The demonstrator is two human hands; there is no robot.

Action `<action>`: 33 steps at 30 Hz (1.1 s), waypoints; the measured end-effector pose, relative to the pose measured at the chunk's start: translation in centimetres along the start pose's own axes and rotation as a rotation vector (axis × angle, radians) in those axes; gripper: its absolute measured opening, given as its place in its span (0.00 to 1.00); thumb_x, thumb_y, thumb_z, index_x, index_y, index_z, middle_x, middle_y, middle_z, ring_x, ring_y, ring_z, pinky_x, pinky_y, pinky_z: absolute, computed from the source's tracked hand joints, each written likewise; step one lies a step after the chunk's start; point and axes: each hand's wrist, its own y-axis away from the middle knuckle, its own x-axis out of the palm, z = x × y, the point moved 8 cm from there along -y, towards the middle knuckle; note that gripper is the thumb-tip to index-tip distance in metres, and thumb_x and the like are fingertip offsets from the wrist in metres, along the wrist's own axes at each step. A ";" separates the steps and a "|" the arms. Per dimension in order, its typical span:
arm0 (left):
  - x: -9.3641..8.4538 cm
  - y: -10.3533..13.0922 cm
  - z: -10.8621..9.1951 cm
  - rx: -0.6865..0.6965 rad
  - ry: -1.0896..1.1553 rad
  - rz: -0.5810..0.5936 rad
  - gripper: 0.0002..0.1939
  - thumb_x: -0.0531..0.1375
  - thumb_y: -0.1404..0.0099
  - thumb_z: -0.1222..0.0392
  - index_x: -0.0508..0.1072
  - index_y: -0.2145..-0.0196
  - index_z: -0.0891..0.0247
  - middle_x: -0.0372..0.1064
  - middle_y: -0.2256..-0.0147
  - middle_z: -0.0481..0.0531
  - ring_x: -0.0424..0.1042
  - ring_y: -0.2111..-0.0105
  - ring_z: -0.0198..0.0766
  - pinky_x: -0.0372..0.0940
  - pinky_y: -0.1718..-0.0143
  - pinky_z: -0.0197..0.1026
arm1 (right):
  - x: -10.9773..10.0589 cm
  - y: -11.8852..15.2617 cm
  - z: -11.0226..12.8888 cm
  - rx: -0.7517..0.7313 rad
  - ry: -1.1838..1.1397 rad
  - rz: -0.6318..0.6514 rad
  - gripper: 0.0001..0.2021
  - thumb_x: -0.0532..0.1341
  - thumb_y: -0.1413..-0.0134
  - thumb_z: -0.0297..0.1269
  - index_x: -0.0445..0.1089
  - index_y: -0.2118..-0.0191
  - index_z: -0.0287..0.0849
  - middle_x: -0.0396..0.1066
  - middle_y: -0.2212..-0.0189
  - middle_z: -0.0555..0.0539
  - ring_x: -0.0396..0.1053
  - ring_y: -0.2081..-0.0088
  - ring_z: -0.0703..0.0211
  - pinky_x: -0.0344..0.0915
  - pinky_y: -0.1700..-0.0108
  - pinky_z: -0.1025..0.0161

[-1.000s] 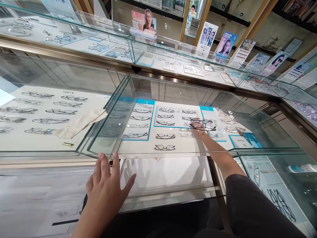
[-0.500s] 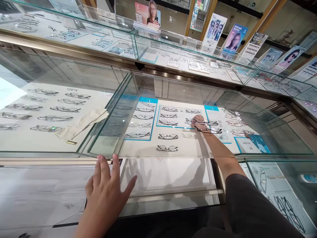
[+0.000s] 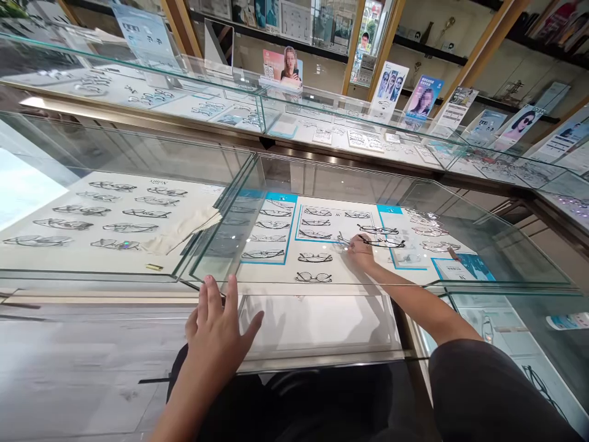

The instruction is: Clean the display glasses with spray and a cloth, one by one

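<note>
Leftmost case: glass display case (image 3: 119, 261), pale board inside w/ rows of specs (image 3: 77, 225).
Gold bit: small gold-coloured piece (image 3: 154, 267) nr the front of that board.
Cloth: cream cloth (image 3: 181, 234), crumpled, at the board's R end, beyond the gold-coloured piece.
L hand: left hand (image 3: 216, 334) at the front rim, fingers spread & pointing away, thumb out to the R, nothing held; contact w/ the rim hard to tell.
Blue-edged panel: column of specs, in the centre case (image 3: 271, 277).
Mid board: framed group of specs, 2 more pairs (image 3: 315, 258) (image 3: 313, 277) nearer the front edge.
Thin-rimmed specs: thin-rimmed specs (image 3: 343, 240) in the centre case, at the R hand's fingertips, just R of the framed group's lower corner.
R hand: right hand (image 3: 361, 248), arm reaching fwd over the centre case, fingers bent in at the thin-rimmed specs; firm pinch or light touch, can't tell.
Dark specs: 2 dark pairs (image 3: 378, 229) (image 3: 385, 243), one nearer than the other, right by the hand; height above board unclear.
Pinkish specs: group (image 3: 430, 231) further R, w/ a blue-&-white card (image 3: 455, 269) in front.
Far R: tube (image 3: 568, 321), white/blue, approx. level w/ the side case.
</note>
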 end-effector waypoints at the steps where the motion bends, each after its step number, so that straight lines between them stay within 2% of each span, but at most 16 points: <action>1: -0.1 0.0 -0.1 0.002 0.000 0.002 0.44 0.51 0.23 0.41 0.45 0.20 0.70 0.30 0.21 0.78 0.36 0.21 0.68 0.50 0.29 0.70 | 0.3 0.1 0.8 0.041 -0.023 0.010 0.13 0.63 0.28 0.42 0.74 0.47 0.39 0.76 0.48 0.42 0.74 0.49 0.51 0.73 0.45 0.50; 3: -0.2 -0.1 -0.3 0.010 -0.004 0.016 0.45 0.51 0.23 0.42 0.45 0.21 0.71 0.29 0.21 0.79 0.35 0.21 0.68 0.50 0.28 0.70 | 0.9 0.1 2.7 0.094 -0.087 0.037 0.09 0.59 0.28 0.36 0.75 0.54 0.39 0.76 0.54 0.41 0.71 0.50 0.51 0.66 0.44 0.54; 7: -0.4 -0.3 -0.5 0.009 -0.017 0.026 0.45 0.51 0.23 0.42 0.44 0.20 0.71 0.29 0.21 0.79 0.36 0.21 0.68 0.51 0.29 0.70 | 1.0 0.2 7.2 0.055 -0.207 0.096 0.08 0.58 0.34 0.32 0.76 0.59 0.38 0.78 0.57 0.39 0.68 0.50 0.48 0.60 0.46 0.56; 10: -0.4 -0.3 -0.6 -0.003 -0.027 0.028 0.44 0.52 0.23 0.42 0.44 0.20 0.70 0.31 0.21 0.79 0.37 0.21 0.68 0.51 0.29 0.70 | 0.5 1.8 10.2 -0.060 -0.255 0.173 0.07 0.62 0.37 0.34 0.77 0.63 0.38 0.79 0.59 0.37 0.70 0.52 0.46 0.60 0.47 0.56; 14: -0.2 -0.3 -0.6 0.002 -0.017 0.027 0.44 0.52 0.23 0.42 0.44 0.20 0.68 0.31 0.21 0.77 0.37 0.21 0.69 0.50 0.28 0.70 | -0.9 6.3 13.8 -0.274 -0.279 0.288 0.05 0.67 0.42 0.34 0.77 0.68 0.39 0.80 0.64 0.38 0.72 0.54 0.45 0.63 0.49 0.56; 16: -0.1 -0.2 -0.5 0.009 -0.007 0.021 0.45 0.52 0.23 0.41 0.44 0.20 0.68 0.30 0.21 0.76 0.36 0.21 0.69 0.49 0.28 0.70 | -2.5 8.9 15.1 -0.358 -0.292 0.334 0.06 0.68 0.44 0.35 0.75 0.70 0.40 0.80 0.66 0.40 0.72 0.56 0.47 0.64 0.49 0.57; 18: 0.0 -0.1 -0.4 0.019 0.002 0.022 0.45 0.52 0.24 0.41 0.44 0.20 0.67 0.29 0.21 0.76 0.36 0.21 0.69 0.48 0.28 0.70 | -5.1 11.3 16.1 -0.434 -0.335 0.355 0.07 0.68 0.43 0.35 0.73 0.71 0.43 0.79 0.68 0.43 0.72 0.57 0.49 0.65 0.49 0.57; 21: 0.1 0.0 -0.4 0.031 0.006 0.035 0.46 0.54 0.25 0.42 0.43 0.20 0.66 0.30 0.21 0.75 0.35 0.21 0.69 0.48 0.28 0.69 | -11.3 13.4 16.4 -0.558 -0.460 0.275 0.07 0.67 0.44 0.32 0.70 0.71 0.45 0.77 0.68 0.46 0.70 0.56 0.49 0.65 0.44 0.54; 24: 0.0 0.1 -0.4 0.039 0.008 0.031 0.46 0.53 0.24 0.41 0.44 0.20 0.66 0.30 0.21 0.74 0.34 0.21 0.71 0.47 0.28 0.70 | -17.5 12.3 13.4 -0.566 -0.448 0.088 0.06 0.64 0.44 0.29 0.70 0.70 0.46 0.75 0.68 0.47 0.69 0.58 0.50 0.58 0.33 0.46; 27: 0.0 0.2 -0.4 0.036 0.003 0.019 0.46 0.53 0.24 0.40 0.46 0.20 0.66 0.31 0.21 0.75 0.32 0.21 0.74 0.48 0.29 0.72 | -20.8 8.4 7.0 -0.422 -0.350 -0.095 0.06 0.63 0.43 0.29 0.70 0.70 0.45 0.74 0.66 0.46 0.69 0.58 0.50 0.50 0.27 0.38; 30: 0.3 0.1 -0.2 0.022 -0.013 0.026 0.46 0.53 0.24 0.39 0.45 0.20 0.64 0.31 0.21 0.75 0.33 0.21 0.74 0.48 0.29 0.72 | -20.7 4.0 -0.4 -0.268 -0.211 -0.221 0.06 0.63 0.42 0.31 0.71 0.70 0.45 0.73 0.66 0.46 0.68 0.55 0.46 0.49 0.26 0.35; 33: 0.5 -0.1 0.0 0.008 -0.026 0.029 0.46 0.54 0.24 0.40 0.43 0.20 0.63 0.31 0.21 0.74 0.33 0.21 0.72 0.48 0.28 0.71 | -18.1 0.5 -6.3 -0.144 -0.122 -0.201 0.05 0.63 0.42 0.31 0.72 0.69 0.45 0.75 0.64 0.45 0.68 0.53 0.46 0.49 0.25 0.38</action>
